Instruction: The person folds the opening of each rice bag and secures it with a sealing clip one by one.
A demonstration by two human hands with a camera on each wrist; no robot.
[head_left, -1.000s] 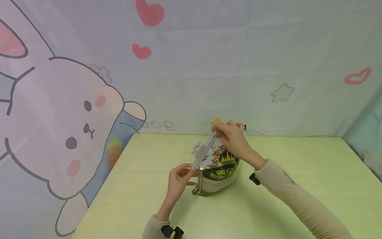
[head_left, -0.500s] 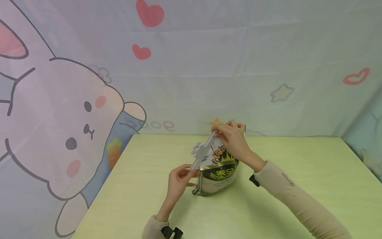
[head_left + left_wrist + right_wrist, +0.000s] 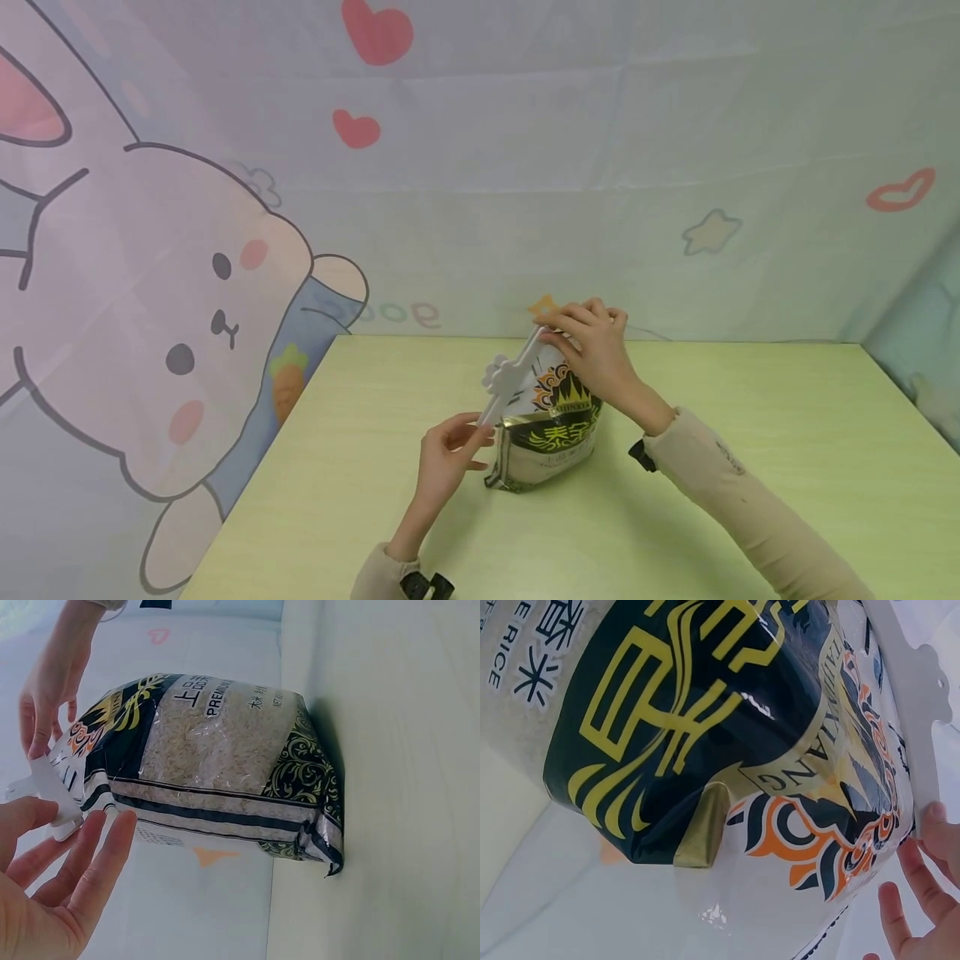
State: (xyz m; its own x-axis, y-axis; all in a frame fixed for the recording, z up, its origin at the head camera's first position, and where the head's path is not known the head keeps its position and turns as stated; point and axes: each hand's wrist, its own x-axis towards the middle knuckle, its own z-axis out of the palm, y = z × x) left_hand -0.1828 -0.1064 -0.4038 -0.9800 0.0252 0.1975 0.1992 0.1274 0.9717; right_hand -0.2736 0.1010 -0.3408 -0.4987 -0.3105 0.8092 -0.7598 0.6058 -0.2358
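Note:
A bag of rice (image 3: 555, 437) stands on the table, with clear panels, dark bands and yellow lettering. Along its gathered top runs a white sealing clip (image 3: 508, 379) with a flower-shaped bump at its middle. My left hand (image 3: 442, 462) pinches the clip's near end between thumb and forefinger; in the left wrist view the other fingers extend beside the bag's top corner. At the far end, my right hand (image 3: 597, 357) holds the clip between thumb and fingers, partly covering the bag's upper edge. The right wrist view shows the clip (image 3: 919, 697) lying along the bag's top edge.
The pale yellow-green table (image 3: 720, 467) extends around the bag on both sides. Behind it hangs a light cloth backdrop (image 3: 480, 233) printed with a rabbit, hearts and stars.
The fingers of my right hand have shifted slightly along the clip's far end, and the forearm has moved a little right. My left hand has drifted slightly left. Bag and clip look still.

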